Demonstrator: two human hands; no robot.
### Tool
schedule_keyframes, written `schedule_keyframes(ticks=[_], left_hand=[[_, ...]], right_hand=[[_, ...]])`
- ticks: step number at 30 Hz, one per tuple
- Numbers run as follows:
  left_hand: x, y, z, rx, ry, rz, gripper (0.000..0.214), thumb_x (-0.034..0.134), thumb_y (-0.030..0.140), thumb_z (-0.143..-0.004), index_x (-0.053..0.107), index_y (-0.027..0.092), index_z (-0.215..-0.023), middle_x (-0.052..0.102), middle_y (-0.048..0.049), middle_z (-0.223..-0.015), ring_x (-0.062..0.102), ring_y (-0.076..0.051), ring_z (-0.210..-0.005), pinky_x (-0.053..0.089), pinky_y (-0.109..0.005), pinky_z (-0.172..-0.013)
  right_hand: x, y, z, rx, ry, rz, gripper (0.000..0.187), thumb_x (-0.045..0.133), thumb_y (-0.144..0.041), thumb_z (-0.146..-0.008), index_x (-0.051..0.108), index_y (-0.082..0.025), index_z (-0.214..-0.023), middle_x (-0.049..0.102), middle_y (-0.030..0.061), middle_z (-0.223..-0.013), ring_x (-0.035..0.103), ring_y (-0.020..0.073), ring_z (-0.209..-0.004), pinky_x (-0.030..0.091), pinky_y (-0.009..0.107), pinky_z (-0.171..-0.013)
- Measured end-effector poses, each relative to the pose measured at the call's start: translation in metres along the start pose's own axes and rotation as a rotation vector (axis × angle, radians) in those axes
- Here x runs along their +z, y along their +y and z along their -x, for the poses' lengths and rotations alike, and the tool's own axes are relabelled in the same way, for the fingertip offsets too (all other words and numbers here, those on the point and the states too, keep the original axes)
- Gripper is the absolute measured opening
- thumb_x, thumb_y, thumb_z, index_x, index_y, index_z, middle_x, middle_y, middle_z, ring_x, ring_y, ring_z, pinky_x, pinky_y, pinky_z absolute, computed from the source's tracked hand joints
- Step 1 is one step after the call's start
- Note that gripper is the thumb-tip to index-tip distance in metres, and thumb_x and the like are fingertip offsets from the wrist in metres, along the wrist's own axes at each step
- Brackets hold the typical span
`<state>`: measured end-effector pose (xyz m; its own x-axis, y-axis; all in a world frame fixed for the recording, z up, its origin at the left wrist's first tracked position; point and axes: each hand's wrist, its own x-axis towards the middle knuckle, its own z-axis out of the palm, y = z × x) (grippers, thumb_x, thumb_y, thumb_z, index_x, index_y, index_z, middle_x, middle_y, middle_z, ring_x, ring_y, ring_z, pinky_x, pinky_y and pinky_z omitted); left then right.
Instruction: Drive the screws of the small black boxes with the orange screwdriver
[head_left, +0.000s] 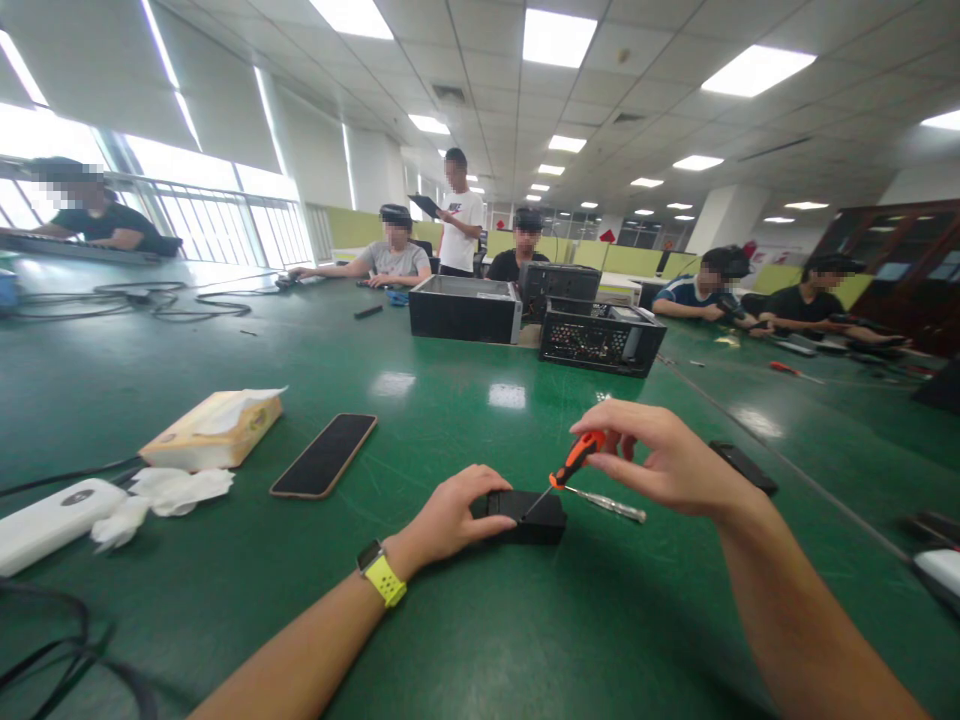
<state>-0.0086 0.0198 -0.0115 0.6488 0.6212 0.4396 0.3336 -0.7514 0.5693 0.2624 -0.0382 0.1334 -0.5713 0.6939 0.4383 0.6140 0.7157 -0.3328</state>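
Near edge: green tabletop [480,640]; black cable [71,655] looping at lower left.
Left wrist: watch with yellow-green perforated strap [387,580].
Left hand [457,512]: thumb along the near side, fingers over the far side, pinching the left end of a small black box [546,522].
Black box: flat on the tabletop, directly right of the left fingertips, below and left of the right hand; most of its right part uncovered.
Right hand [660,450]: thumb and fingers pinching the handle of an orange-and-black screwdriver [576,460], above and right of the box.
Screwdriver: tilted, shaft slanting down-left, tip at the box's upper face close to the left thumb. Whether seated in a screw: cannot tell.
Clear-handled screwdriver [615,506]: lying just right of the box, below the right hand.
Beside right wrist: flat black object [744,467], partly hidden.
Left side: white oblong device [56,522], crumpled tissues [180,488], tissue pack [210,432], dark-screened smartphone [326,457].
Mid-table: two computer cases, black-and-silver [461,315] and perforated [600,340]; red-handled screwdriver [784,369] farther right.
Far side: several seated people; one standing person in a white T-shirt [461,215], holding a dark clipboard-like board [425,206].
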Motion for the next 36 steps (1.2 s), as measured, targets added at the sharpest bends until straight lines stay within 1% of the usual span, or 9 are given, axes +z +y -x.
schedule_keyframes(ticks=[3, 7, 9, 12, 18, 20, 24, 28, 36], left_hand=[[0.0, -0.001, 0.0, -0.001, 0.001, 0.001, 0.033, 0.07, 0.042, -0.087, 0.064, 0.019, -0.111, 0.065, -0.0083, -0.107, 0.06, -0.024, -0.098, 0.047, -0.036, -0.087], [0.0, 0.0, 0.0, 0.003, -0.005, 0.006, 0.034, 0.068, 0.045, -0.088, 0.064, 0.019, -0.111, 0.065, -0.0085, -0.105, 0.06, -0.024, -0.097, 0.048, -0.036, -0.086], [0.0, 0.0, -0.001, 0.001, -0.002, 0.005, 0.035, 0.068, 0.045, -0.088, 0.064, 0.019, -0.111, 0.065, -0.0085, -0.106, 0.06, -0.024, -0.096, 0.048, -0.035, -0.086], [0.0, 0.001, 0.0, 0.002, 0.001, 0.0, 0.035, 0.068, 0.045, -0.088, 0.064, 0.02, -0.111, 0.065, -0.0083, -0.106, 0.06, -0.024, -0.097, 0.047, -0.035, -0.086], [0.001, -0.001, 0.0, 0.001, 0.004, 0.005, 0.034, 0.069, 0.044, -0.087, 0.064, 0.02, -0.111, 0.065, -0.0078, -0.106, 0.06, -0.023, -0.097, 0.047, -0.035, -0.086], [0.001, -0.001, 0.0, 0.0, 0.003, 0.006, 0.035, 0.068, 0.045, -0.088, 0.064, 0.02, -0.111, 0.066, -0.0079, -0.105, 0.06, -0.023, -0.097, 0.047, -0.035, -0.086], [0.0, 0.0, 0.0, -0.003, 0.0, 0.005, 0.034, 0.069, 0.044, -0.087, 0.064, 0.02, -0.111, 0.066, -0.008, -0.106, 0.06, -0.024, -0.097, 0.048, -0.035, -0.086], [0.0, 0.0, -0.001, -0.004, 0.007, 0.005, 0.034, 0.071, 0.043, -0.086, 0.065, 0.02, -0.11, 0.066, -0.0081, -0.107, 0.061, -0.024, -0.098, 0.048, -0.036, -0.087], [0.0, 0.001, 0.0, 0.0, 0.005, -0.003, 0.035, 0.071, 0.043, -0.086, 0.065, 0.019, -0.111, 0.066, -0.0086, -0.107, 0.061, -0.024, -0.098, 0.048, -0.036, -0.087]], right_hand=[[0.0, 0.0, 0.0, 0.0, -0.009, -0.013, 0.023, 0.061, -0.022, -0.089, 0.065, -0.019, -0.111, 0.069, 0.0053, -0.096, 0.06, 0.013, -0.07, 0.046, 0.025, -0.062], [0.005, 0.0, -0.001, 0.045, 0.04, 0.102, 0.021, 0.065, -0.037, -0.089, 0.07, -0.018, -0.098, 0.065, -0.0005, -0.069, 0.054, 0.0113, -0.058, 0.04, 0.025, -0.057], [0.007, 0.0, -0.001, 0.057, 0.045, 0.135, 0.021, 0.064, -0.038, -0.09, 0.071, -0.018, -0.094, 0.062, -0.0023, -0.061, 0.052, 0.0106, -0.054, 0.038, 0.025, -0.056], [0.006, -0.001, -0.002, 0.038, 0.053, 0.099, 0.02, 0.065, -0.037, -0.089, 0.07, -0.018, -0.095, 0.064, -0.0007, -0.067, 0.055, 0.0114, -0.058, 0.04, 0.025, -0.057], [0.001, 0.0, -0.001, 0.014, -0.036, -0.063, 0.023, 0.06, -0.018, -0.088, 0.064, -0.018, -0.11, 0.068, 0.0062, -0.099, 0.062, 0.0132, -0.073, 0.047, 0.024, -0.062], [0.002, 0.001, -0.001, 0.017, -0.02, -0.056, 0.021, 0.062, -0.021, -0.088, 0.065, -0.018, -0.108, 0.068, 0.0053, -0.095, 0.061, 0.0131, -0.071, 0.047, 0.023, -0.061], [0.007, 0.005, -0.002, 0.059, 0.043, 0.085, 0.02, 0.067, -0.036, -0.087, 0.071, -0.019, -0.095, 0.067, 0.0001, -0.071, 0.056, 0.0115, -0.059, 0.041, 0.024, -0.058], [0.011, 0.007, -0.003, 0.096, 0.024, 0.13, 0.023, 0.064, -0.04, -0.089, 0.074, -0.019, -0.092, 0.059, -0.0043, -0.055, 0.048, 0.0089, -0.048, 0.034, 0.024, -0.052], [0.003, 0.007, -0.002, 0.088, 0.036, -0.012, 0.022, 0.066, -0.035, -0.087, 0.071, -0.018, -0.099, 0.069, 0.0027, -0.08, 0.058, 0.0124, -0.064, 0.044, 0.024, -0.058]])
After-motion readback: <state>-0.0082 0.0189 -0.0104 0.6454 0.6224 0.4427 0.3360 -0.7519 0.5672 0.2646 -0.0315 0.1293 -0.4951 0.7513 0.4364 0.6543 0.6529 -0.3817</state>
